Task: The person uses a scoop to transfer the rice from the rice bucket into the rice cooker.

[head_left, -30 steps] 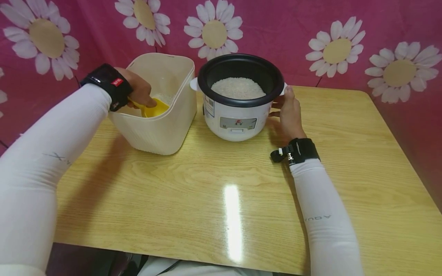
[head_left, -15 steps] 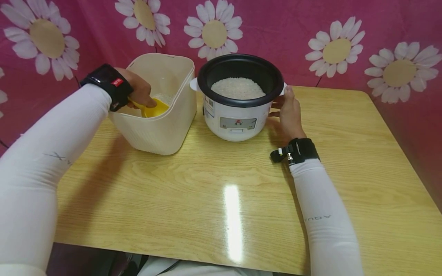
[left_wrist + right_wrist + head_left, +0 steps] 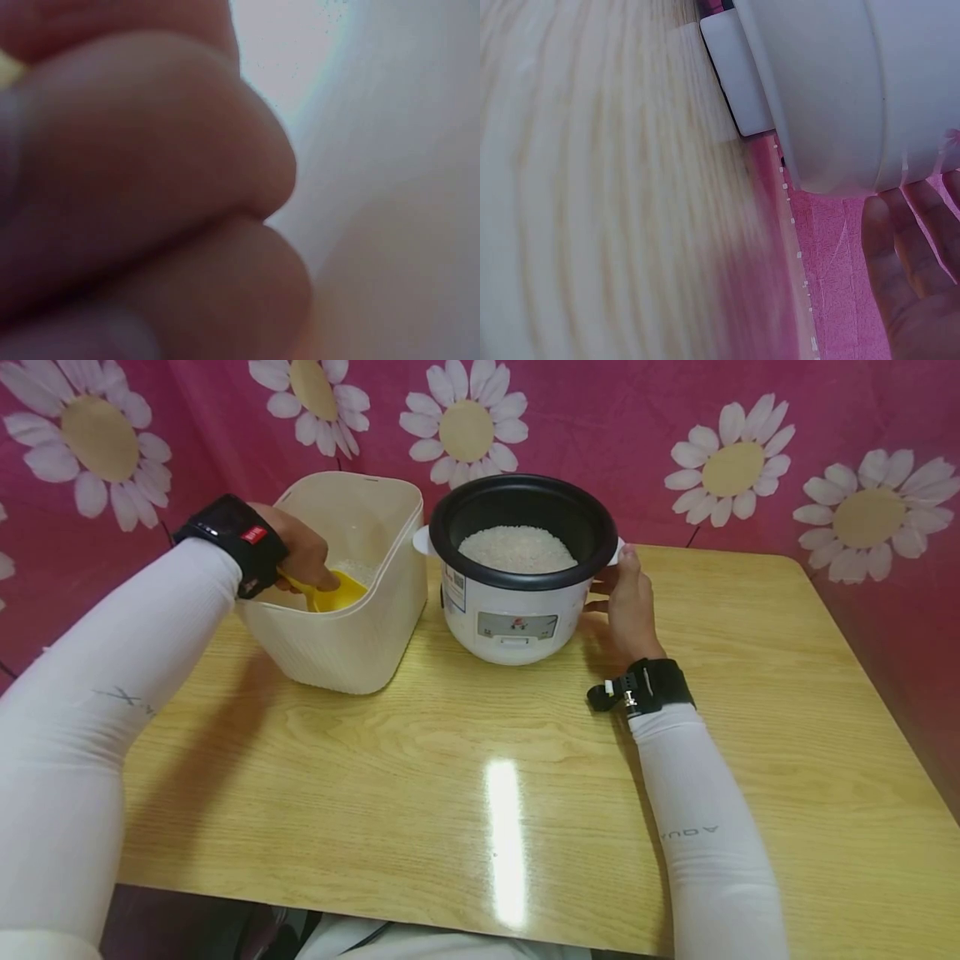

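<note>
My left hand (image 3: pixel 300 552) grips the handle of a yellow scoop (image 3: pixel 339 595), reaching down inside a cream rice bin (image 3: pixel 337 647). The scoop's lower part is hidden behind the bin's front rim. In the left wrist view, curled, blurred fingers (image 3: pixel 165 142) fill much of the picture before pale surfaces. White rice (image 3: pixel 517 550) lies in the black inner pot of a white rice cooker (image 3: pixel 517 647), to the right of the bin. My right hand (image 3: pixel 632 610) rests at the cooker's right side handle. Its extended fingers (image 3: pixel 922 247) touch the white body in the right wrist view.
Bin and cooker stand side by side at the back of a wooden table (image 3: pixel 420 802), before a pink cloth (image 3: pixel 600 427) printed with daisies. The table's front edge runs close to the person's lap. Some rice (image 3: pixel 356 570) shows inside the bin.
</note>
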`<action>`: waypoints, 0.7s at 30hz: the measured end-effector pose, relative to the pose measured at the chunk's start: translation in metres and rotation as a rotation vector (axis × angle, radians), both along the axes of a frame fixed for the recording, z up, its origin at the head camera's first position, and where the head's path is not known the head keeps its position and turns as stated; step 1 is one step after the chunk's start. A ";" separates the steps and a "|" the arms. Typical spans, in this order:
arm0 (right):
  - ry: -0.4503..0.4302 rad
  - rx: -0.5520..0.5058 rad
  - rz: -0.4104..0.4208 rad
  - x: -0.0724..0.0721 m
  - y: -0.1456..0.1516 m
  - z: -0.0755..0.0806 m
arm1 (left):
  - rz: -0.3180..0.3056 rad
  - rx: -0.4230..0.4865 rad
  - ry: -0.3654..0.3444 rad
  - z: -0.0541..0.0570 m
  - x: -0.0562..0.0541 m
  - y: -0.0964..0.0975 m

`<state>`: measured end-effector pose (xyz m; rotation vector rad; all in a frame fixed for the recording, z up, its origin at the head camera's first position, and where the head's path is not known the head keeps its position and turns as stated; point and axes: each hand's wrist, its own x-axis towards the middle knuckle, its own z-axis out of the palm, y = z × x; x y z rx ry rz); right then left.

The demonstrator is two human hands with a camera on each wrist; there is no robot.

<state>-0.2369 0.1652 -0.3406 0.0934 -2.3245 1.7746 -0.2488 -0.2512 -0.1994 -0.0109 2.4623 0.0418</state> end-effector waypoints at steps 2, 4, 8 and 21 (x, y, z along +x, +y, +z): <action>-0.008 -0.008 0.003 0.000 0.000 0.001 | -0.013 -0.008 -0.004 0.000 -0.001 0.000; -0.015 -0.014 0.006 0.000 0.001 0.001 | -0.023 -0.014 -0.008 -0.001 -0.002 0.000; -0.023 -0.016 0.009 0.000 0.001 0.002 | -0.034 -0.019 -0.015 -0.001 -0.003 0.000; -0.030 -0.010 0.016 -0.001 0.003 0.002 | 0.008 0.017 -0.017 -0.001 -0.001 0.001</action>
